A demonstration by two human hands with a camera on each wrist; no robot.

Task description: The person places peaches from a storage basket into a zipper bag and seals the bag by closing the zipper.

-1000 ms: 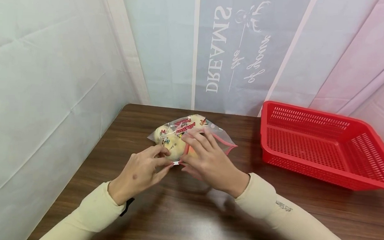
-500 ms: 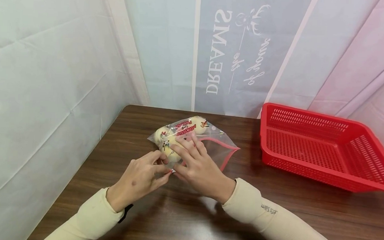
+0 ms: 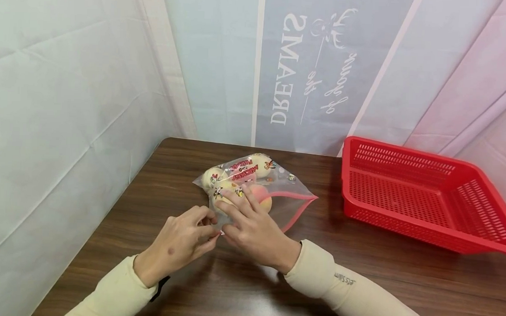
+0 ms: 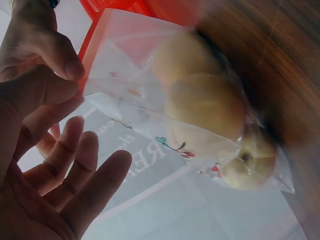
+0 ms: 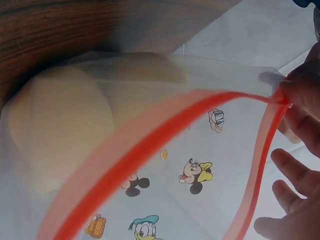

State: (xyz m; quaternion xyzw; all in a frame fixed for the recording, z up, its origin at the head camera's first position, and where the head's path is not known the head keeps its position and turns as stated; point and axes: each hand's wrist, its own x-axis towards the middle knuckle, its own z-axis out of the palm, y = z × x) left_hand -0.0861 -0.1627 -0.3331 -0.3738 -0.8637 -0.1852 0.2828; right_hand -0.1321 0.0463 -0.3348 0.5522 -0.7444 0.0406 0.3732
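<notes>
A clear zip bag (image 3: 283, 177) with cartoon prints and a red zip strip (image 5: 172, 127) lies on its side. Several round, pale yellow fruits (image 4: 205, 107) are inside, one of them flushed pink. My left hand (image 3: 180, 244) pinches the near corner of the bag's mouth between thumb and index finger; its other fingers are spread in the left wrist view. A small white zip slider (image 3: 222, 232) shows between the hands. My right hand (image 3: 258, 235) pinches the zip edge beside it, its other fingers reaching over the fruit. Toward the far corner, the strip's two sides stand apart.
A red perforated basket (image 3: 401, 219) stands at the right of the dark wooden table (image 3: 173, 169). Printed cloth (image 3: 222, 82) hangs behind the table, and a pale cloth (image 3: 70, 123) hangs along the left side.
Both hands have shifted left and slightly toward the wearer, the right hand further. The slider and near bag corner have moved with them, exposing more of the mouth and the pink-flushed fruit.
</notes>
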